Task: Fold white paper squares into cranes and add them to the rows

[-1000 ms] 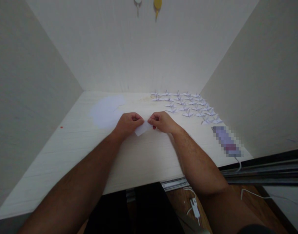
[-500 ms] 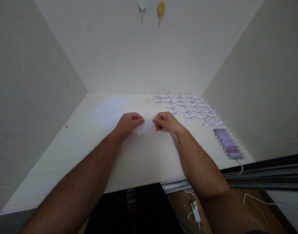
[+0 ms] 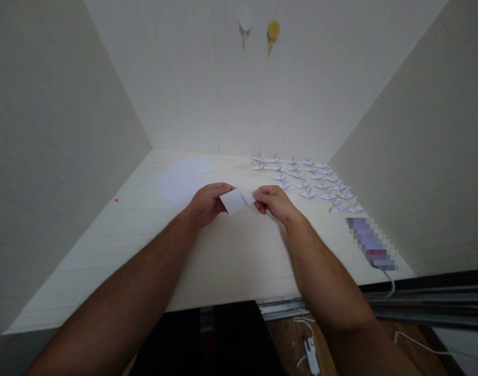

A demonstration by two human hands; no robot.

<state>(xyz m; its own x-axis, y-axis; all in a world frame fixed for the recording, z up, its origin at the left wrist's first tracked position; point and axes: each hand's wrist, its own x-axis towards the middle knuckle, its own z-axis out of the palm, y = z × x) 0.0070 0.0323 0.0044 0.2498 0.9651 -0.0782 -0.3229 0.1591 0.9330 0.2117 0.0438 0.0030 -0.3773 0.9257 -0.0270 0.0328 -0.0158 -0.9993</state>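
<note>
Over the bench (image 3: 231, 266), the left hand (image 3: 208, 206) grips the paper (image 3: 233, 201) by its left side while the right hand (image 3: 275, 202) pinches its right tip. Folding seems the step in hand; the next move likely calls for edges lined up before creasing. Cranes (image 3: 308, 194) stand beyond, rightward.

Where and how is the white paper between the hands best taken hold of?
The white paper is thin and narrows rightward, so probably by both ends: the left hand from the left on its broad part, the right hand pinching its narrower end from the right.
</note>
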